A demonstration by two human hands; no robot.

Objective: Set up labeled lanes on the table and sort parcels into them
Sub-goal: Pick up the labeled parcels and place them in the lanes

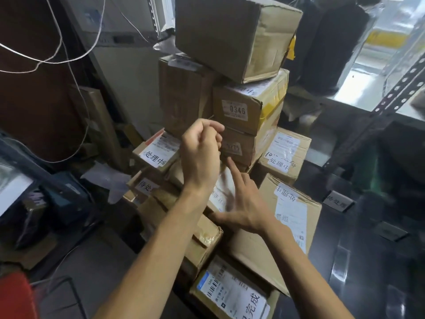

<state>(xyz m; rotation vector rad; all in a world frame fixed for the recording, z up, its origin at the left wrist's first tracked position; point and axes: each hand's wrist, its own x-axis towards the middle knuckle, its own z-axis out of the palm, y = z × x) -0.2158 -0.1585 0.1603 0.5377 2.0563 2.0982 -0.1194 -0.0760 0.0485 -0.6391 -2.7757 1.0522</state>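
Your left hand [200, 153], curled on nothing visible, hangs at the left edge of the parcel [243, 149] directly under the 0346 box [239, 109]. Your right hand [241, 203], spread open, points its index up from just below it.

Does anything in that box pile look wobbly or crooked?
Yes. The top box sits tilted and twisted across the boxes under it, including the 0346 box, so it might slide off. Lower down, a box beside the left forearm has a crumpled corner.
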